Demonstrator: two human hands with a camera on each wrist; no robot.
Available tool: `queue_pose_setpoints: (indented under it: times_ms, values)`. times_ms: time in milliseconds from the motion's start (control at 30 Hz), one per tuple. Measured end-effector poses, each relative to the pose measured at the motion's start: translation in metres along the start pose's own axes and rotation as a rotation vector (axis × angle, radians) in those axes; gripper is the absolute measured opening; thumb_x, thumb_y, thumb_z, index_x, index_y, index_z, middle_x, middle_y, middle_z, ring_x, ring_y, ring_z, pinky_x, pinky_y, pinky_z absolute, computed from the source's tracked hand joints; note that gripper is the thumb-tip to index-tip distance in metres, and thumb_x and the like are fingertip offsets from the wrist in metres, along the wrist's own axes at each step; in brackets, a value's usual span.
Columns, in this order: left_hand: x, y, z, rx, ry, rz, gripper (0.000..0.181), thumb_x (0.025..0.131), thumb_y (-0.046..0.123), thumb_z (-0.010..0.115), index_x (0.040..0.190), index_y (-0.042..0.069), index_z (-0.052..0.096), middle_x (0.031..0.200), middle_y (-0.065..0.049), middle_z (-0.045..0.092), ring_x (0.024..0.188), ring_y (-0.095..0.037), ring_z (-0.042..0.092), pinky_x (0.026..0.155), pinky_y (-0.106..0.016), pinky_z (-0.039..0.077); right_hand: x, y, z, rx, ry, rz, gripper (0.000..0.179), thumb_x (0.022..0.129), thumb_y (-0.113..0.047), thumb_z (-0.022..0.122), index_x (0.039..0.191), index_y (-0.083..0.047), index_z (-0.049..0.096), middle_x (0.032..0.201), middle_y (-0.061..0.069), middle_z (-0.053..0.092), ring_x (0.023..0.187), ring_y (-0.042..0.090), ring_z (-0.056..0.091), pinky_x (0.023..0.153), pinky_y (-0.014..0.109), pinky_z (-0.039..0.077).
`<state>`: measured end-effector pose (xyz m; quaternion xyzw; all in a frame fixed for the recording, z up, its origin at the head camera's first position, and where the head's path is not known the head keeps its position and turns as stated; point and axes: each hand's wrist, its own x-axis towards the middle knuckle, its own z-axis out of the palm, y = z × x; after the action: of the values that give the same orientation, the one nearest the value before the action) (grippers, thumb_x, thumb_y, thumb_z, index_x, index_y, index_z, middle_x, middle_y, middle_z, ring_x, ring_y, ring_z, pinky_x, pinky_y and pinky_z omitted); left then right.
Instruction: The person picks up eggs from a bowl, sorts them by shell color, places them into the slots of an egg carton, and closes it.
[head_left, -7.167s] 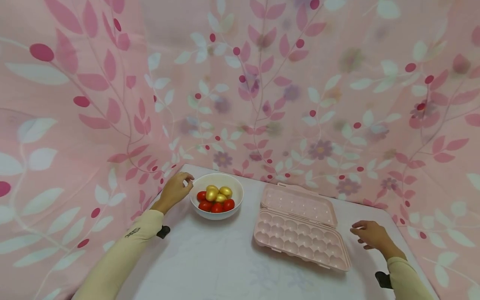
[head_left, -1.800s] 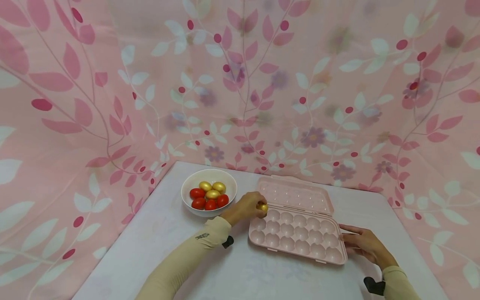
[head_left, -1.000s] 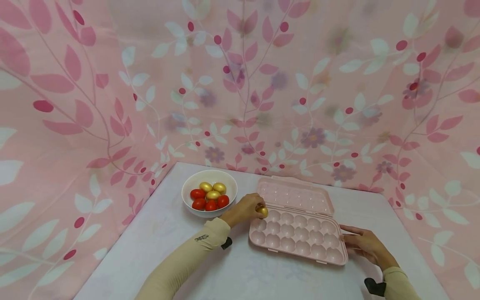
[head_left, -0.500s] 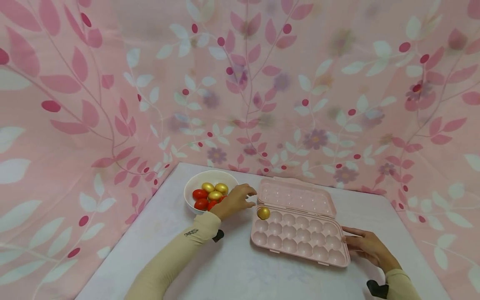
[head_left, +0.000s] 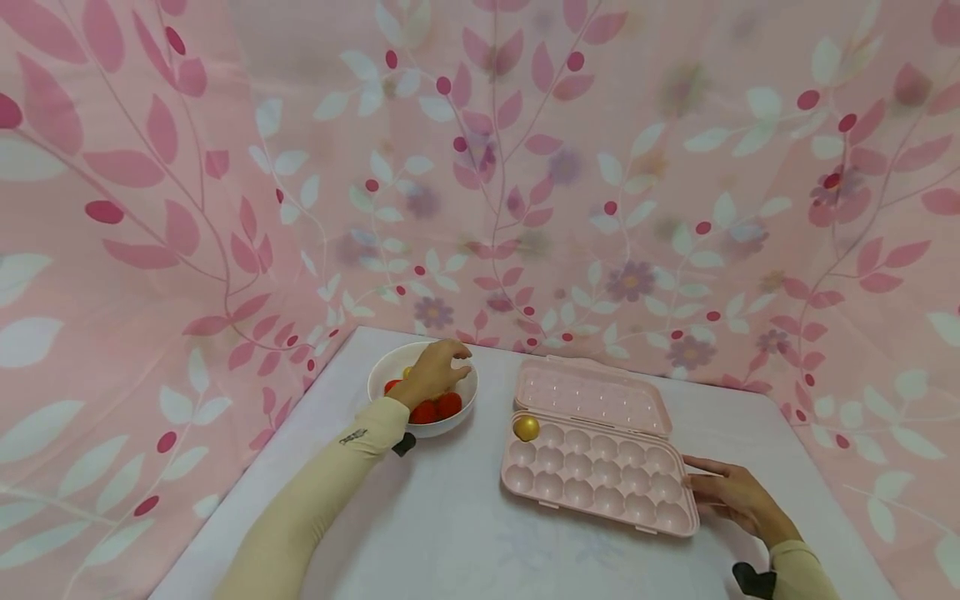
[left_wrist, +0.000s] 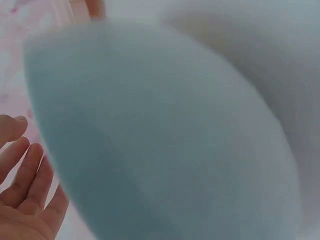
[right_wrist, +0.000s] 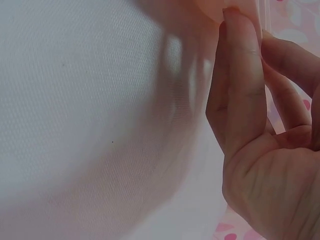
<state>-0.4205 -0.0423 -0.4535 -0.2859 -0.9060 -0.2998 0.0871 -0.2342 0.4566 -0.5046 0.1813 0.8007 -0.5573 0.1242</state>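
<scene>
My left hand [head_left: 437,371] is over the white bowl [head_left: 444,428], fingers loosely bent with nothing between them. Red eggs [head_left: 450,405] show below it, and a bit of a golden egg [head_left: 407,372]; the hand hides the others. In the left wrist view the bowl's outer wall [left_wrist: 165,135] fills most of the picture, the fingers [left_wrist: 37,187] beyond its rim. One golden egg [head_left: 527,428] sits in the far-left hollow of the open pink egg box [head_left: 607,472]. At the box's right end, my right hand [head_left: 738,500] holds the edge between thumb and fingers.
The lid [head_left: 592,397] of the egg box lies folded back towards the wall. A white cloth covers the table [head_left: 450,517]. Pink floral cloth [head_left: 555,208] hangs behind and at the sides. The bowl stands left of the box, with a gap between them.
My left hand has let go of a golden egg in the box's far-left hollow, then moved left to the bowl. My right hand came to the box's right end earlier and stays there.
</scene>
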Motion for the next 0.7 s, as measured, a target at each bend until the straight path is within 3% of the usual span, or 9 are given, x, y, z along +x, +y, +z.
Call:
queue_pose_setpoints:
  times_ms: [200,467,533,700]
  values:
    - [-0.002,-0.017,-0.005,0.092,-0.068,-0.072,0.03,0.086,0.011,0.071,0.112,-0.003,0.07,0.11,-0.016,0.065,0.103,-0.03,0.06,0.095,-0.042,0.047,0.0,0.0,0.001,0.008,0.005,0.005,0.065,0.087,-0.022,0.074,0.142,-0.002,0.047,0.108,0.014,0.07,0.09,0.024,0.068,0.074,0.039,0.055]
    - [-0.005,-0.031,0.003,0.113,-0.139,-0.125,0.035,0.082,0.006,0.073,0.116,-0.002,0.068,0.118,-0.017,0.065,0.107,-0.03,0.057,0.102,-0.042,0.042,0.001,0.002,0.001,0.028,0.02,0.01,0.065,0.086,-0.02,0.075,0.141,-0.002,0.048,0.108,0.015,0.07,0.09,0.025,0.069,0.074,0.04,0.056]
    - [-0.004,-0.036,0.005,0.141,-0.146,-0.115,0.035,0.082,0.009,0.076,0.115,-0.001,0.069,0.116,-0.015,0.066,0.107,-0.029,0.058,0.101,-0.042,0.043,0.001,0.002,0.002,0.033,0.018,0.002,0.064,0.086,-0.019,0.075,0.141,-0.001,0.048,0.108,0.015,0.07,0.09,0.025,0.069,0.074,0.04,0.056]
    - [-0.004,-0.044,0.01,0.213,-0.176,-0.044,0.026,0.082,0.013,0.078,0.105,0.002,0.07,0.094,-0.008,0.067,0.088,-0.026,0.056,0.089,-0.04,0.048,0.0,0.002,0.001,0.038,0.011,-0.01,0.064,0.087,-0.019,0.074,0.142,0.0,0.047,0.109,0.016,0.069,0.09,0.025,0.069,0.074,0.04,0.056]
